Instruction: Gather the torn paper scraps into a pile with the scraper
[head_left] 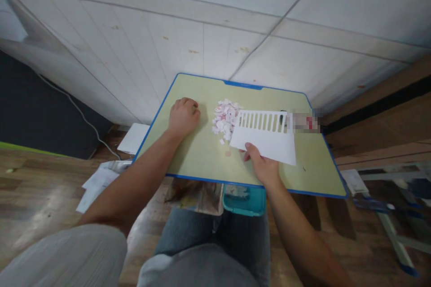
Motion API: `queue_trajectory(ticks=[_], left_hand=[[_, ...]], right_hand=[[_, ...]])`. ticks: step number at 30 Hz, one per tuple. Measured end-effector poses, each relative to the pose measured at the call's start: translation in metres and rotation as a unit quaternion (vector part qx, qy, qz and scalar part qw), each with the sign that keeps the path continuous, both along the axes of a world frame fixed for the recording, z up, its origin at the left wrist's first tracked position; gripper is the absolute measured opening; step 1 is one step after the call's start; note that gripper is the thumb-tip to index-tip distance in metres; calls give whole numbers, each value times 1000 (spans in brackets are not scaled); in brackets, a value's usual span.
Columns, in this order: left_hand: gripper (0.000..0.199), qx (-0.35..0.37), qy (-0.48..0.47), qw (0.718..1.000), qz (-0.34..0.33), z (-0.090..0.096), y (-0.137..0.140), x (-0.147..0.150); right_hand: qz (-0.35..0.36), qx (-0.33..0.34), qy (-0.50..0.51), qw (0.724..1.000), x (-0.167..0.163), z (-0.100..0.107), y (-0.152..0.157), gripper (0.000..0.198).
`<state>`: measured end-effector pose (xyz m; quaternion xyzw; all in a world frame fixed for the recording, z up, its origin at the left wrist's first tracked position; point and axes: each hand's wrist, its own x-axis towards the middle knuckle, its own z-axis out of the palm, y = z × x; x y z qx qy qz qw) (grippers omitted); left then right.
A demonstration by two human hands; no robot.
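Observation:
My right hand [265, 168] grips the lower edge of a white sheet of paper [269, 147], thumb on top and fingers underneath. A row of narrow slots runs along the sheet's far half. Against the sheet's left edge lies a heap of small white and pinkish paper scraps [225, 119]. My left hand [183, 116] rests on the table [202, 157] left of the heap, its fingers curled in; whatever they may hold is hidden. One small pinkish piece [228, 154] lies on the tabletop near me.
Beyond the sheet's right end is a blurred-out item [305, 122]. A teal plastic box [244, 202] and a brown bag [198, 195] sit under the table's near edge. White papers [101, 181] lie on the floor at left. A white panelled wall [188, 45] stands behind the table.

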<state>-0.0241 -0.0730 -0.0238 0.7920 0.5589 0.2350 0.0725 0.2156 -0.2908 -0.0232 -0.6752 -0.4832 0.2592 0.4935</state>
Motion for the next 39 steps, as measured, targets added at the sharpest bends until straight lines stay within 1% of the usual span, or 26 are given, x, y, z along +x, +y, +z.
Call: queue_trajectory(ticks=[5, 10, 13, 18, 24, 32, 35, 39], left_hand=[[25, -10, 21, 1000, 12, 5, -7, 5], [27, -21, 43, 999, -7, 10, -13, 4], [28, -29, 38, 999, -14, 10, -13, 1], [27, -30, 22, 999, -34, 6, -11, -1], [28, -22, 16, 999, -33, 5, -9, -1], [32, -20, 22, 1000, -4, 9, -5, 8], [31, -14, 23, 1000, -3, 10, -4, 10], [29, -6, 14, 1000, -8, 9, -2, 12]], right_hand=[[7, -39, 13, 999, 2, 8, -8, 58], [15, -60, 17, 998, -2, 15, -10, 60], [25, -68, 11, 997, -4, 16, -8, 59], [53, -78, -5, 996, -4, 14, -5, 64], [98, -71, -19, 992, 1, 12, -2, 53], [117, -47, -12, 992, 5, 8, 1, 56], [122, -38, -20, 992, 4, 7, 3, 56], [110, -29, -35, 993, 5, 6, 6, 59]])
